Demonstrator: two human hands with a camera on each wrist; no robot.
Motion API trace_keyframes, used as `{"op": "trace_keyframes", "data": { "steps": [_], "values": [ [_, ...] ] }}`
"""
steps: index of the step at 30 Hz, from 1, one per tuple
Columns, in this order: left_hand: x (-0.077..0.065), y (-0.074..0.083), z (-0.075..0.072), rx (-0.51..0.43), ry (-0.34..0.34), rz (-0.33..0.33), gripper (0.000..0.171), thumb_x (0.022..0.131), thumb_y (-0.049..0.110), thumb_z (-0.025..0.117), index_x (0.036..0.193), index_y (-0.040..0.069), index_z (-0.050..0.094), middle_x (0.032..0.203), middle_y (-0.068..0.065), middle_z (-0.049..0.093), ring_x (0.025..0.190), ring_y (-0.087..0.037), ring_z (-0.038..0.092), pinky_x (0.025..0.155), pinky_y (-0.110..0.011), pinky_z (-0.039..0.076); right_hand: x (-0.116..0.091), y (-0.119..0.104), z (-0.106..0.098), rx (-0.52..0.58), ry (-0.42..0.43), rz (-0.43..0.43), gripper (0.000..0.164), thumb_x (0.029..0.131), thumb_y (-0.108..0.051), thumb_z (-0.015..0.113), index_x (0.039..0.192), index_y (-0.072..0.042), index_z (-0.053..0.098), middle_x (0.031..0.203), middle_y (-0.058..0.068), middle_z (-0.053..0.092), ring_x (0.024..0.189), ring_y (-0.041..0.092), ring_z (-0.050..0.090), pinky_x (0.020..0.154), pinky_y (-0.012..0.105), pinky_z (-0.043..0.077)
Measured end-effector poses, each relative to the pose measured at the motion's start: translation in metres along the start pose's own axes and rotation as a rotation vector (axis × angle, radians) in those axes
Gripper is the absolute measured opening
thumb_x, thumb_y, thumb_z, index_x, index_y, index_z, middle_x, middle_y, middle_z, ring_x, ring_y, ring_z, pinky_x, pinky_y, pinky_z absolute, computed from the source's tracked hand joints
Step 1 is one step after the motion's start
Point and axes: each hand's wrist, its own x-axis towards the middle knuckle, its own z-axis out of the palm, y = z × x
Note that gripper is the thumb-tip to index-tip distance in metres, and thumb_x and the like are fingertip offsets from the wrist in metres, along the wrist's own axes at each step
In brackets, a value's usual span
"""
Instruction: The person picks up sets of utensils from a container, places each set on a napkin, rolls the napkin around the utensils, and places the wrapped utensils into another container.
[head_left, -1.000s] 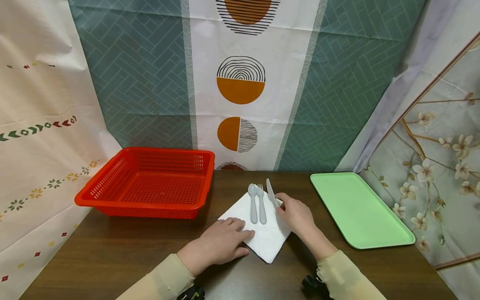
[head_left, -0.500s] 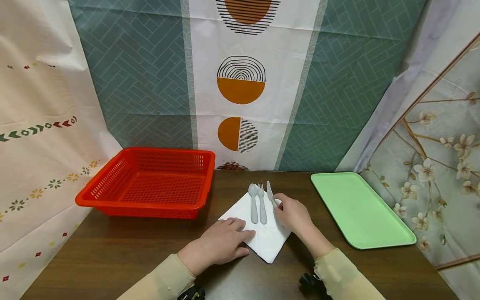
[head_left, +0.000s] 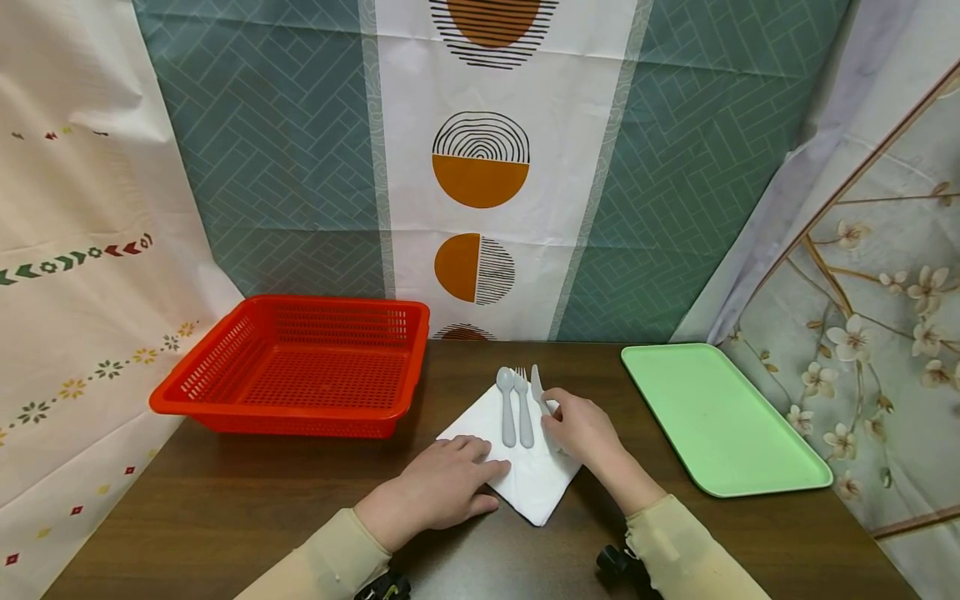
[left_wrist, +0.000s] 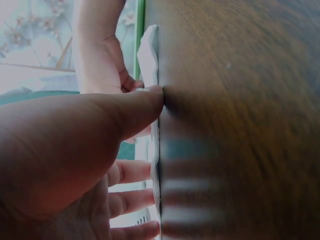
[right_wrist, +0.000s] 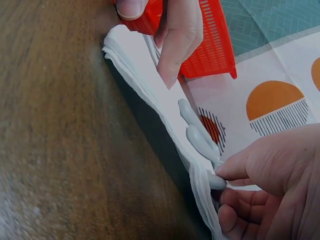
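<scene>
A white napkin [head_left: 536, 492] lies turned cornerwise on the table, with a grey spoon [head_left: 507, 421] and a grey fork [head_left: 525, 423] side by side on it. To the fork's right is a grey knife [head_left: 536, 383], its blade pointing away and leaning slightly left. My right hand [head_left: 581, 429] pinches the knife between thumb and fingers; in the right wrist view the handle end [right_wrist: 216, 181] shows under the thumb. My left hand [head_left: 433, 487] rests with spread fingers on the napkin's left edge, and in the left wrist view its thumb [left_wrist: 135, 107] touches down near the napkin's edge.
A red plastic basket [head_left: 300, 423] stands at the back left of the brown table [head_left: 247, 517]. On the right lies a light green tray [head_left: 723, 421]. Patterned cloths [head_left: 300, 150] hang behind and at both sides.
My right hand has slid the knife a little left and toward me, closer to the fork. My left hand, the napkin, the spoon and the fork have stayed put.
</scene>
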Motion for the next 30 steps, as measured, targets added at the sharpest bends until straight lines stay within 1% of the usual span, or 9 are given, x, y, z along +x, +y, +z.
{"op": "trace_keyframes", "data": {
  "steps": [3, 10, 18, 24, 30],
  "values": [
    [0.0001, 0.0002, 0.0001, -0.002, -0.003, 0.001, 0.042, 0.101, 0.046, 0.079, 0.139, 0.031, 0.070, 0.133, -0.004, 0.066, 0.127, -0.026, 0.063, 0.099, -0.047, 0.056, 0.0000, 0.0003, 0.0016, -0.003, 0.003, -0.002, 0.038, 0.102, -0.015, 0.078, 0.138, -0.006, 0.071, 0.091, 0.005, 0.072, 0.077, 0.020, 0.062, 0.069, 0.039, 0.055],
    [0.0016, 0.0004, 0.0001, -0.018, -0.032, -0.014, 0.045, 0.101, 0.046, 0.078, 0.143, 0.032, 0.070, 0.136, -0.005, 0.066, 0.130, -0.027, 0.062, 0.102, -0.049, 0.056, 0.0001, -0.0001, 0.0037, -0.008, 0.018, -0.020, 0.037, 0.102, -0.015, 0.076, 0.138, -0.005, 0.072, 0.085, 0.002, 0.068, 0.074, 0.019, 0.059, 0.068, 0.038, 0.052],
    [0.0021, -0.0003, 0.0009, -0.016, -0.032, -0.012, 0.045, 0.101, 0.047, 0.078, 0.143, 0.031, 0.071, 0.136, -0.005, 0.066, 0.129, -0.028, 0.063, 0.101, -0.048, 0.056, 0.0013, -0.0002, 0.0050, -0.022, 0.016, -0.017, 0.038, 0.103, -0.016, 0.075, 0.139, -0.005, 0.072, 0.085, 0.001, 0.068, 0.074, 0.018, 0.059, 0.069, 0.040, 0.052],
    [0.0022, -0.0009, 0.0011, -0.018, -0.037, -0.015, 0.045, 0.101, 0.046, 0.078, 0.144, 0.032, 0.070, 0.137, -0.005, 0.065, 0.130, -0.028, 0.062, 0.103, -0.049, 0.055, 0.0019, -0.0002, 0.0057, -0.035, 0.032, -0.033, 0.036, 0.103, -0.016, 0.074, 0.137, -0.004, 0.073, 0.083, 0.001, 0.067, 0.073, 0.018, 0.059, 0.069, 0.040, 0.052],
    [0.0029, -0.0008, 0.0013, -0.024, -0.044, -0.019, 0.045, 0.102, 0.046, 0.078, 0.144, 0.032, 0.070, 0.137, -0.005, 0.065, 0.130, -0.028, 0.062, 0.103, -0.049, 0.055, 0.0013, -0.0005, 0.0060, -0.040, 0.029, -0.035, 0.036, 0.104, -0.016, 0.073, 0.137, -0.004, 0.073, 0.083, 0.000, 0.066, 0.074, 0.019, 0.059, 0.069, 0.040, 0.052]
  ]
}}
